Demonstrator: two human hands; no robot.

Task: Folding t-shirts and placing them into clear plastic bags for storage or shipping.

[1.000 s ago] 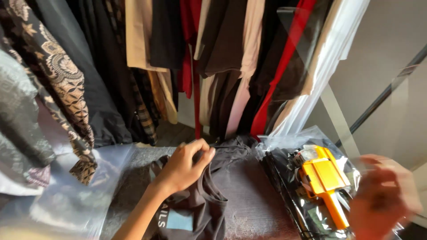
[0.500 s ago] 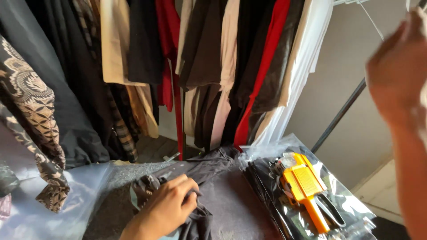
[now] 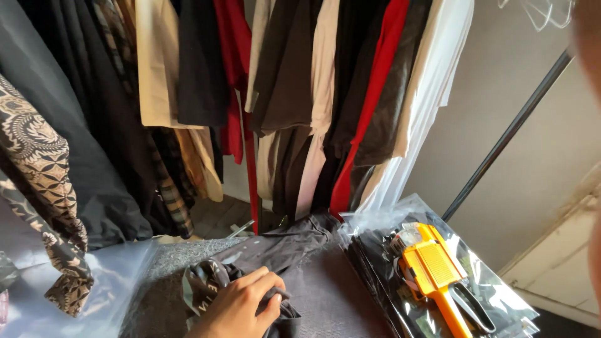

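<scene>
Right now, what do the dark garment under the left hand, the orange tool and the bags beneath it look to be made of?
The dark garment looks like soft matte knit fabric: it bunches and creases under the left hand. The orange tool seems to be hard moulded plastic with a smooth sheen, its lever dark. The bags look like thin clear plastic film: glossy, crinkled, see-through.

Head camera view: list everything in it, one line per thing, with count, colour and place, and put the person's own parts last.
Hanging garments: many, in black, red, cream, brown and white, on a rail across the top.
Patterned garment: one, black and tan, hanging far left.
Clear plastic bag: one, see-through, lower left.
Dark t-shirt: one, charcoal grey, bunched on the table at the bottom centre.
Bagged garments: a stack, dark in clear plastic, lower right.
Tagging gun: one, orange, lying on that stack.
Metal pole: one, dark, slanting at right.
Left hand: gripping the dark t-shirt.
Right hand: only a blurred sliver at the right edge; grip not visible.
</scene>
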